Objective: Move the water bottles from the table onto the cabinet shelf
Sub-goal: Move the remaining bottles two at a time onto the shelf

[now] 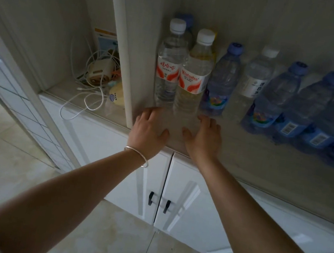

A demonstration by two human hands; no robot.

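Bottles [194, 73]: roughly nine, upright on cabinet shelf [243, 160].

Dim room: white cabinet doors [190, 195], pale tiled floor [4, 155].

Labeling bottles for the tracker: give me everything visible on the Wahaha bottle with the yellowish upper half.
The Wahaha bottle is clear ribbed plastic with a white screw cap and a red-and-white label band. It stands upright on the cabinet shelf, tight against a matching bottle on one side. Both hands, the left hand and right hand, are open near its base.
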